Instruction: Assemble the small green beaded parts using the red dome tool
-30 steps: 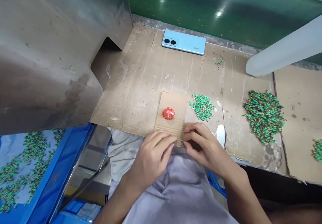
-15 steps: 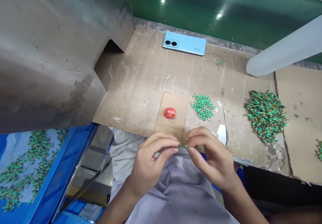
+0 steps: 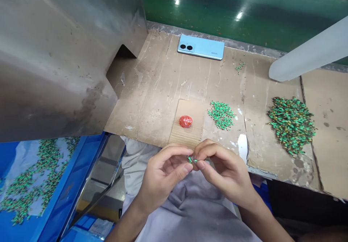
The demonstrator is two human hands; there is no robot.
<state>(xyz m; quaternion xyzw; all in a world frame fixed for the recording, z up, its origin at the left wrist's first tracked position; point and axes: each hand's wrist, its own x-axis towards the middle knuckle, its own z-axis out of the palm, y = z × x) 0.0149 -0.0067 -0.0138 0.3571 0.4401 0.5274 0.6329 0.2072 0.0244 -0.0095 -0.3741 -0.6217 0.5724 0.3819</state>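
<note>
My left hand (image 3: 163, 173) and my right hand (image 3: 224, 169) meet at the fingertips in front of the table's near edge. A tiny green piece (image 3: 189, 159) sits between the left thumb and fingers. My right thumb and forefinger pinch a second small green part (image 3: 195, 160), close against the first. Just beyond the hands, a small red round container (image 3: 185, 121) rests on a cardboard piece (image 3: 190, 106). To its right is a pile of small green parts (image 3: 221, 115); a bigger heap of green and brass-coloured parts (image 3: 292, 126) lies farther right.
A light blue phone (image 3: 203, 48) lies at the back of the cardboard-covered table. A white post (image 3: 304, 57) slants in from the right. Grey sheet metal (image 3: 54, 60) stands at left, above a blue tray (image 3: 51, 213) holding more green parts.
My hands have come together, bringing the two green pieces side by side. The left fingers have parted a little around their piece. The view has shifted slightly.
</note>
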